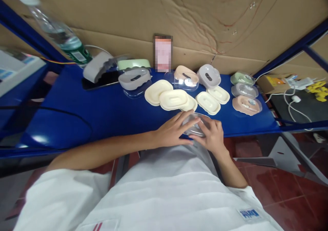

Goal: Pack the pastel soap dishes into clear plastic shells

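Observation:
A grey soap box with a clear lid (193, 129) lies at the front edge of the blue table, between my two hands. From its left side my left hand (172, 130) grips it, fingers stretched over the lid and thumb low at the near side. My right hand (213, 132) holds the right side, with fingertips on the lid close to those of the left. Just beyond are several cream oval trays (173, 99). Farther back stand a peach box (185, 74) in a clear cover, a grey box (208, 75) and another grey box (135, 78) on a clear cover.
Green, grey and peach lidded boxes (246, 104) form a row at the right. A water bottle (61, 36), a grey curved piece (98, 67), a dark phone (102, 81) and a pale green box (133, 64) are at the back left. A blurred upright screen (163, 53) leans on the cardboard.

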A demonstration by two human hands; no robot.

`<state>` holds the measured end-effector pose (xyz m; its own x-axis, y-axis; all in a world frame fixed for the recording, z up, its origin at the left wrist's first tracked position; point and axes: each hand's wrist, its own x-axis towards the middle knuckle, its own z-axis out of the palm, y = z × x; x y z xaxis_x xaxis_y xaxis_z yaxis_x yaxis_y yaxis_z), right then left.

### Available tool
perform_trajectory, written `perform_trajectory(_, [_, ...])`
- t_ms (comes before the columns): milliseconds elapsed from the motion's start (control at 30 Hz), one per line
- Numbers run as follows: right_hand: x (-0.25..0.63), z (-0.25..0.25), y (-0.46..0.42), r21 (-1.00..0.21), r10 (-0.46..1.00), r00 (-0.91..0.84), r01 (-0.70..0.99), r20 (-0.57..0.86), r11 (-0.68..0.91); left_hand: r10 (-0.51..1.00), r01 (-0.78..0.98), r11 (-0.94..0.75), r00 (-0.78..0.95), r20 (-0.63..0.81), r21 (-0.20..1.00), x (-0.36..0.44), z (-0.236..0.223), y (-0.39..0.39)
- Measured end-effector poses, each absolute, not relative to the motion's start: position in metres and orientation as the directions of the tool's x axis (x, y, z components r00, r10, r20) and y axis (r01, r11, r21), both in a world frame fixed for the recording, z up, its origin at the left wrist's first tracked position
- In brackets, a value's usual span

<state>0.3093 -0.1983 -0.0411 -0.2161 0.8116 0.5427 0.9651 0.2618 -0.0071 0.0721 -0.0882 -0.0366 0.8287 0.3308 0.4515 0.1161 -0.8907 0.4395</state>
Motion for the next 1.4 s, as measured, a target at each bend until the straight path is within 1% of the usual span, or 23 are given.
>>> perform_trajectory(100, [0.296,-0.035,-0.182,-0.093,0.811,-0.212,0.946,0.545,0.31,0.448,0.156,-0.807,0.789,0.42,0.569,0.071,-0.039,-0.085])
perform_trajectory(200, [0.303,-0.023,-0.167,-0.254,0.838,-0.162,0.908,0.521,0.333,0.501,0.142,-0.759,0.75,0.431,0.636,0.069,-0.038,-0.075])
perform_trajectory(333, [0.315,-0.017,-0.155,-0.481,0.864,-0.031,0.82,0.503,0.31,0.504,0.126,-0.757,0.737,0.45,0.641,0.07,-0.041,-0.073])
perform_trajectory(433, [0.319,-0.023,-0.155,-0.642,0.878,0.068,0.71,0.473,0.291,0.471,0.129,-0.789,0.754,0.457,0.6,0.07,-0.044,-0.076])
perform_trajectory(500, [0.32,-0.026,-0.157,-0.704,0.88,0.095,0.642,0.465,0.303,0.439,0.128,-0.822,0.762,0.476,0.554,0.068,-0.044,-0.075])
perform_trajectory(533, [0.322,-0.025,-0.157,-0.714,0.87,0.114,0.627,0.479,0.311,0.429,0.128,-0.836,0.759,0.49,0.533,0.068,-0.042,-0.075])
perform_trajectory(633, [0.33,-0.015,-0.145,-0.662,0.81,0.176,0.683,0.559,0.309,0.41,0.118,-0.865,0.727,0.551,0.489,0.065,-0.035,-0.071])
perform_trajectory(700, [0.339,-0.002,-0.121,-0.582,0.772,0.165,0.756,0.613,0.3,0.39,0.101,-0.879,0.713,0.583,0.465,0.065,-0.03,-0.07])
perform_trajectory(767, [0.349,0.011,-0.084,-0.487,0.738,0.118,0.818,0.664,0.307,0.376,0.094,-0.89,0.705,0.601,0.446,0.065,-0.024,-0.07])
perform_trajectory(833, [0.357,0.021,-0.041,-0.381,0.712,0.06,0.875,0.699,0.3,0.382,0.093,-0.887,0.696,0.607,0.452,0.064,-0.017,-0.069])
perform_trajectory(900, [0.362,0.026,0.003,-0.303,0.706,0.038,0.918,0.707,0.255,0.429,0.095,-0.858,0.673,0.602,0.504,0.061,-0.009,-0.065])
perform_trajectory(967, [0.363,0.026,0.039,-0.285,0.695,0.065,0.936,0.717,0.206,0.516,0.118,-0.808,0.615,0.596,0.577,0.056,-0.001,-0.056])
perform_trajectory(1033, [0.36,0.024,0.062,-0.315,0.681,0.109,0.931,0.724,0.185,0.619,0.166,-0.75,0.517,0.591,0.64,0.05,0.004,-0.039])
perform_trajectory(1133, [0.348,0.021,0.064,-0.337,0.688,0.094,0.913,0.72,0.228,0.747,0.221,-0.651,0.356,0.561,0.726,0.042,-0.001,-0.007])
perform_trajectory(1200, [0.336,0.023,0.047,-0.315,0.708,0.011,0.9,0.707,0.301,0.803,0.216,-0.586,0.286,0.523,0.781,0.039,-0.011,0.013])
perform_trajectory(1267, [0.321,0.024,0.022,-0.277,0.736,-0.155,0.86,0.659,0.429,0.834,0.204,-0.541,0.254,0.49,0.816,0.038,-0.021,0.025])
perform_trajectory(1333, [0.308,0.023,0.0,-0.269,0.745,-0.355,0.775,0.565,0.572,0.836,0.213,-0.538,0.256,0.485,0.815,0.038,-0.027,0.03])
perform_trajectory(1400, [0.299,0.018,-0.012,-0.329,0.745,-0.462,0.692,0.482,0.642,0.805,0.249,-0.585,0.291,0.516,0.772,0.037,-0.026,0.029])
